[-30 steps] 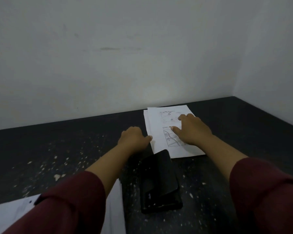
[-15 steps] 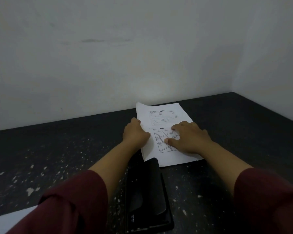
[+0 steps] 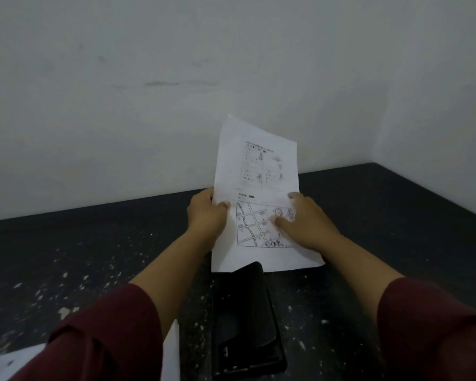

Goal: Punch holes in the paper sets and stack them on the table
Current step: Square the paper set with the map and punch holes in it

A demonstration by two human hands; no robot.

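Left hand (image 3: 208, 218) and right hand (image 3: 305, 224) each pinch the paper set (image 3: 259, 171), tilted above the hole punch (image 3: 245, 320).

Both arms reach forward from the near edge, forearms bare, dark red sleeves pushed up to about the elbows. Left hand (image 3: 207, 215) sits at centre, back of hand toward the camera, thumb pressed on the front of the paper set (image 3: 256, 188) at its left edge, other fingers curled out of sight behind. Right hand (image 3: 304, 224) just right of it, palm down, thumb and fingertips spread on the sheet's lower right part; wrists roughly level.
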